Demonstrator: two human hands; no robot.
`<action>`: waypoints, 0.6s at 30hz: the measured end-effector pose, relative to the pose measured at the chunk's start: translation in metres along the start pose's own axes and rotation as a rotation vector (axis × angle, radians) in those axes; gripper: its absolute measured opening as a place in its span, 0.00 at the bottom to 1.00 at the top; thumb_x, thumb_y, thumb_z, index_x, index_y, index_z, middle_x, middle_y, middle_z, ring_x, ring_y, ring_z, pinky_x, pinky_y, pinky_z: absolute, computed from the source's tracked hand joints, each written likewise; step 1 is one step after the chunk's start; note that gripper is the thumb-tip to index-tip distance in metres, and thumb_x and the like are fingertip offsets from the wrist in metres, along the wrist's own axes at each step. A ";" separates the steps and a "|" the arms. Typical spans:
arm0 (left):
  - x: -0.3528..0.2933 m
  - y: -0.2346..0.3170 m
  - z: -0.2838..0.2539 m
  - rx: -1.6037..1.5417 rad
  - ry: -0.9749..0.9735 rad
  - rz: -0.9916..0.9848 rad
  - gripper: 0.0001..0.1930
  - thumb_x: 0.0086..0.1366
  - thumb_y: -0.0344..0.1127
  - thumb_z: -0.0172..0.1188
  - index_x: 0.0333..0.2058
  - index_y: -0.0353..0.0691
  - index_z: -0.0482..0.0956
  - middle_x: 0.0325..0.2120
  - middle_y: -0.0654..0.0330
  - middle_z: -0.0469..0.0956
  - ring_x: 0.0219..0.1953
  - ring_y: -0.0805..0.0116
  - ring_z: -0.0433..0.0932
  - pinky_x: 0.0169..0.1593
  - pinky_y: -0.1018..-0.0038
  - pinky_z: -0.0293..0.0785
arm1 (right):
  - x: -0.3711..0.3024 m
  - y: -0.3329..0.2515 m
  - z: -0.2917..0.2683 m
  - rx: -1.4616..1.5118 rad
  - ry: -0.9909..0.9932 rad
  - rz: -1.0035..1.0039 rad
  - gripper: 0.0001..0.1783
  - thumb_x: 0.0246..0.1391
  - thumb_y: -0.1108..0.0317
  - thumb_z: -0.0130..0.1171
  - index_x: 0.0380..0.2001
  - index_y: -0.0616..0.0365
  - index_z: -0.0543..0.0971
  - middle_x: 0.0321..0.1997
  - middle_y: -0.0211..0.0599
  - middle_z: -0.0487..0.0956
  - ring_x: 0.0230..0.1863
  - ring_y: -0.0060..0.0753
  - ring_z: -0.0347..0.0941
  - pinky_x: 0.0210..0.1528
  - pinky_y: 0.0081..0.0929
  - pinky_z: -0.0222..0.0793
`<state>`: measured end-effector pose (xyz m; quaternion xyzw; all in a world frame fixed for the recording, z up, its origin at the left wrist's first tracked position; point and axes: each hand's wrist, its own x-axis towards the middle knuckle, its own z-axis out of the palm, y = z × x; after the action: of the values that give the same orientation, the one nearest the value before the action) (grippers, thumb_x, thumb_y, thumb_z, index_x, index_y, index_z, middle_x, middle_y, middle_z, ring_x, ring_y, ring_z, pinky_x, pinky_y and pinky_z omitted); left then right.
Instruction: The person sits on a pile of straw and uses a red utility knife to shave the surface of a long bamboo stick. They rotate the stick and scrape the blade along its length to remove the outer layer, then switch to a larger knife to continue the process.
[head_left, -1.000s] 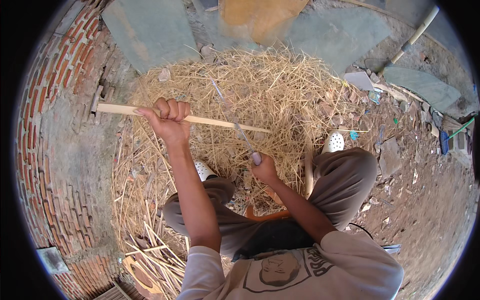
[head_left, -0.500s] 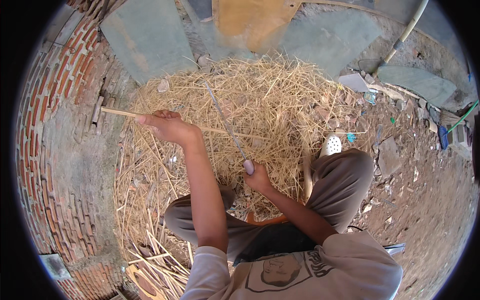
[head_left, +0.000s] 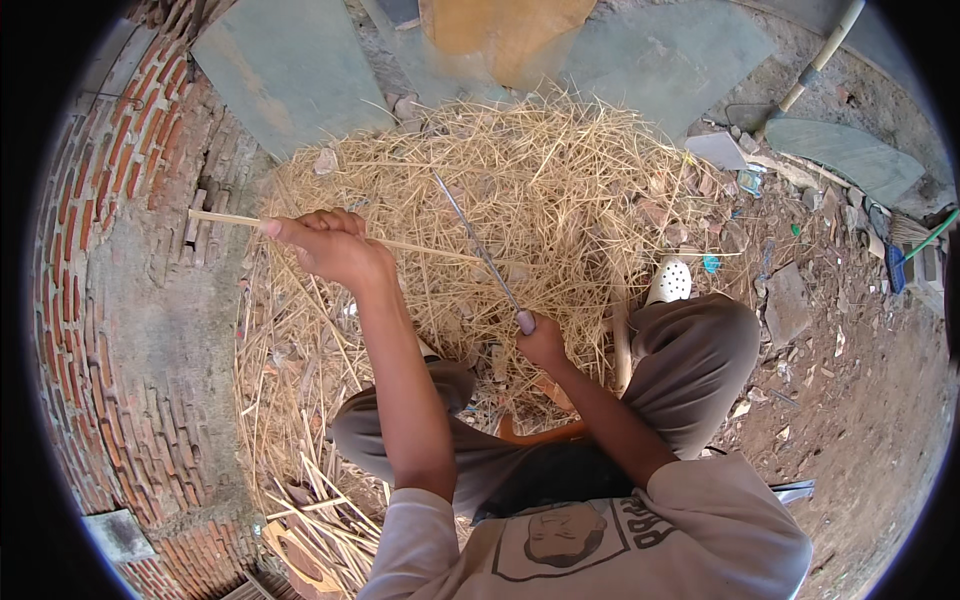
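Note:
A long pale strip, apparently split bamboo (head_left: 225, 218), lies across my left hand (head_left: 335, 248), which is closed around it with the thumb along it toward the left end. Its right part reaches over the shavings toward the blade. My right hand (head_left: 543, 343) grips the handle of a long knife (head_left: 457, 208). The narrow blade slants up and to the left, crossing near the strip's right end. Whether blade and strip touch, I cannot tell. Both hands are above a broad heap of straw-coloured shavings (head_left: 560, 165), in front of my bent knees.
A weathered brick wall (head_left: 110, 290) runs along the left. Grey-green sheets (head_left: 290, 80) lean beyond the heap. Cut strips (head_left: 325, 525) lie at the lower left. Rubble and a flat stone piece (head_left: 787, 303) lie on the dirt at right, beside my white clog (head_left: 671, 280).
My right hand and the knife have moved right and slightly away from me. My left hand has shifted a little left with the strip. Both hands keep their hold.

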<state>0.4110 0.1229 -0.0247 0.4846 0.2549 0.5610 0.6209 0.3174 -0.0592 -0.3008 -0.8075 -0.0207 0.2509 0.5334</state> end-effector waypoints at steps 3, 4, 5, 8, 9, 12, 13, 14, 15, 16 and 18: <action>0.003 -0.006 -0.010 -0.002 0.017 -0.015 0.32 0.64 0.72 0.43 0.17 0.49 0.53 0.10 0.68 0.50 0.12 0.74 0.51 0.17 0.76 0.50 | -0.002 0.006 0.007 -0.020 0.042 -0.096 0.11 0.45 0.70 0.59 0.33 0.62 0.77 0.25 0.50 0.78 0.25 0.49 0.75 0.32 0.40 0.70; 0.011 -0.004 -0.008 -0.011 0.009 -0.004 0.32 0.64 0.72 0.43 0.17 0.49 0.53 0.10 0.68 0.50 0.12 0.74 0.51 0.17 0.75 0.50 | -0.002 -0.006 0.010 0.024 0.052 -0.143 0.11 0.44 0.70 0.59 0.33 0.62 0.77 0.25 0.50 0.78 0.25 0.50 0.75 0.33 0.40 0.71; 0.015 -0.003 -0.006 -0.026 0.000 0.012 0.32 0.64 0.72 0.43 0.18 0.50 0.53 0.10 0.68 0.50 0.12 0.74 0.51 0.17 0.75 0.50 | -0.003 -0.017 0.009 0.061 0.062 -0.186 0.11 0.44 0.70 0.59 0.33 0.62 0.77 0.25 0.51 0.78 0.25 0.50 0.75 0.33 0.41 0.71; 0.004 -0.004 -0.017 -0.041 0.007 -0.013 0.32 0.64 0.71 0.43 0.18 0.50 0.53 0.10 0.68 0.50 0.12 0.74 0.51 0.17 0.76 0.50 | -0.019 -0.062 0.004 0.031 0.009 -0.215 0.11 0.44 0.70 0.59 0.33 0.62 0.78 0.25 0.51 0.79 0.27 0.50 0.77 0.34 0.39 0.71; -0.001 -0.001 -0.016 -0.053 0.010 -0.023 0.32 0.64 0.71 0.43 0.18 0.49 0.53 0.10 0.68 0.50 0.12 0.74 0.51 0.17 0.76 0.49 | -0.019 -0.066 0.003 0.041 -0.008 -0.235 0.11 0.44 0.70 0.59 0.33 0.61 0.78 0.25 0.50 0.79 0.27 0.50 0.77 0.34 0.39 0.71; -0.009 0.003 -0.007 -0.036 -0.006 -0.010 0.32 0.65 0.71 0.43 0.18 0.49 0.53 0.10 0.68 0.50 0.12 0.75 0.50 0.17 0.76 0.49 | 0.011 0.022 0.005 0.007 -0.079 0.083 0.13 0.42 0.68 0.61 0.34 0.60 0.78 0.31 0.54 0.80 0.35 0.58 0.77 0.40 0.45 0.72; -0.008 0.002 -0.006 -0.026 -0.008 0.002 0.32 0.65 0.70 0.43 0.18 0.49 0.53 0.10 0.68 0.50 0.11 0.75 0.50 0.17 0.76 0.48 | 0.014 0.027 -0.003 -0.058 -0.087 0.163 0.13 0.42 0.67 0.61 0.34 0.60 0.78 0.31 0.54 0.79 0.35 0.59 0.77 0.40 0.45 0.72; -0.005 0.002 -0.008 -0.042 0.005 -0.009 0.32 0.65 0.70 0.42 0.18 0.49 0.53 0.10 0.68 0.50 0.11 0.75 0.50 0.17 0.76 0.48 | 0.016 0.027 -0.001 -0.048 -0.074 0.134 0.13 0.42 0.67 0.61 0.34 0.60 0.78 0.31 0.54 0.80 0.35 0.59 0.77 0.40 0.45 0.72; 0.000 0.005 -0.013 -0.058 0.017 -0.021 0.32 0.65 0.70 0.42 0.18 0.49 0.53 0.10 0.68 0.50 0.11 0.75 0.49 0.17 0.76 0.48 | 0.019 0.027 0.001 -0.037 -0.060 0.107 0.13 0.43 0.67 0.61 0.34 0.60 0.78 0.31 0.54 0.80 0.35 0.59 0.77 0.39 0.45 0.72; 0.002 0.005 -0.016 -0.075 0.037 -0.036 0.31 0.65 0.70 0.42 0.18 0.49 0.53 0.10 0.68 0.50 0.11 0.75 0.49 0.17 0.76 0.48 | 0.020 0.023 -0.001 -0.035 -0.049 0.079 0.13 0.43 0.67 0.61 0.34 0.60 0.78 0.31 0.54 0.80 0.35 0.59 0.77 0.39 0.45 0.72; 0.001 0.002 -0.023 -0.068 0.038 -0.021 0.31 0.65 0.70 0.43 0.18 0.49 0.53 0.10 0.68 0.50 0.11 0.75 0.50 0.16 0.76 0.48 | 0.005 -0.006 0.001 -0.072 -0.001 -0.089 0.11 0.43 0.68 0.60 0.33 0.60 0.78 0.28 0.51 0.79 0.31 0.53 0.77 0.33 0.41 0.72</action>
<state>0.3908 0.1310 -0.0322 0.4496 0.2526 0.5720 0.6379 0.3226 -0.0540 -0.2978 -0.8244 -0.0658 0.2262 0.5146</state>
